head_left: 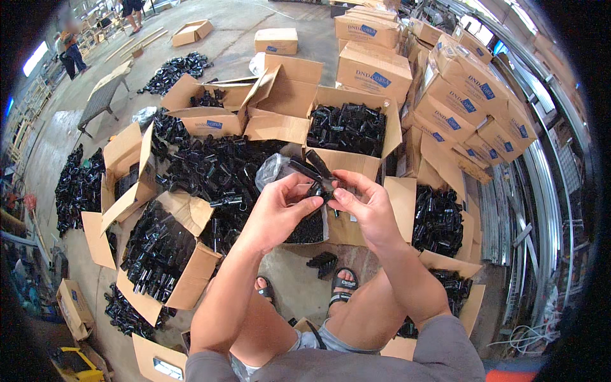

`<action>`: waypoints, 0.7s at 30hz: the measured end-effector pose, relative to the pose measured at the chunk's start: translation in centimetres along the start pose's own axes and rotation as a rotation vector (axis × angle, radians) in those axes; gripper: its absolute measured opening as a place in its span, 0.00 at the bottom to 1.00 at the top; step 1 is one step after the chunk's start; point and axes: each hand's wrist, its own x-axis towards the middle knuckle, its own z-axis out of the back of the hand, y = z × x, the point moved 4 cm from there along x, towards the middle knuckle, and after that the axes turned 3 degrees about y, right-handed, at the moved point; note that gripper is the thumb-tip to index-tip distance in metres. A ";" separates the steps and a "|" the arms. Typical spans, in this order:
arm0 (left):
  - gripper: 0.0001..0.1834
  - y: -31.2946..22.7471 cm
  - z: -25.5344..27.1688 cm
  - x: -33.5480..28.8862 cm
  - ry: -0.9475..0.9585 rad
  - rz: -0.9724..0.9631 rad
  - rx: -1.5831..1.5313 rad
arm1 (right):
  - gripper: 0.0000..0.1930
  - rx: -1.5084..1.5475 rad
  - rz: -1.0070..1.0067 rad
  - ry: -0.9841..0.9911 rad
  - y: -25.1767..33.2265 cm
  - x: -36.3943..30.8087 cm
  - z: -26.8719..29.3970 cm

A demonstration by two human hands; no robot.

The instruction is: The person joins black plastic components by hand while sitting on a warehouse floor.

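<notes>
My left hand (pixel 280 213) and my right hand (pixel 364 207) meet in front of me. Both pinch a small black plastic part (pixel 320 190) between their fingertips. A longer black piece (pixel 312 167) sticks up and to the left from it. Right below the hands lies an open clear plastic bag (pixel 273 169) with more black parts. A few loose black parts (pixel 323 261) lie on the concrete floor by my sandalled feet.
Open cardboard boxes full of black parts surround me: one ahead (pixel 347 130), one left (pixel 159 251), one right (pixel 438 219). Sealed cartons (pixel 468 89) are stacked at the back right. Loose heaps of black parts (pixel 79 184) lie left. People (pixel 70 51) stand far left.
</notes>
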 end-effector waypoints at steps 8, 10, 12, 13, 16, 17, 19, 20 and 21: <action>0.14 0.5 0.5 0.6 0.094 0.146 0.137 | 0.19 -0.047 -0.063 0.030 -1.2 1.0 1.0; 0.14 0.9 0.9 0.8 0.095 0.136 0.163 | 0.19 -0.063 -0.068 0.033 -1.0 1.1 0.8; 0.14 1.1 1.2 0.8 0.067 0.120 0.141 | 0.19 -0.041 -0.069 0.021 -1.1 1.2 0.6; 0.15 1.2 1.2 0.9 0.045 0.105 0.104 | 0.19 -0.014 -0.066 0.003 -1.1 1.2 0.7; 0.14 0.9 1.3 0.9 0.037 0.111 0.120 | 0.19 0.022 -0.050 -0.018 -0.9 1.2 1.1; 0.14 0.8 1.3 0.9 0.045 0.121 0.146 | 0.19 0.028 -0.044 -0.021 -0.8 1.2 1.2; 0.13 1.0 1.0 1.0 0.068 0.141 0.102 | 0.19 -0.009 -0.046 0.010 -0.9 1.1 1.2; 0.13 1.1 0.9 0.9 0.079 0.152 0.080 | 0.19 -0.028 -0.048 0.025 -0.9 1.0 1.1; 0.12 1.1 0.8 0.9 0.086 0.146 0.089 | 0.19 -0.028 -0.052 0.031 -0.8 0.9 1.1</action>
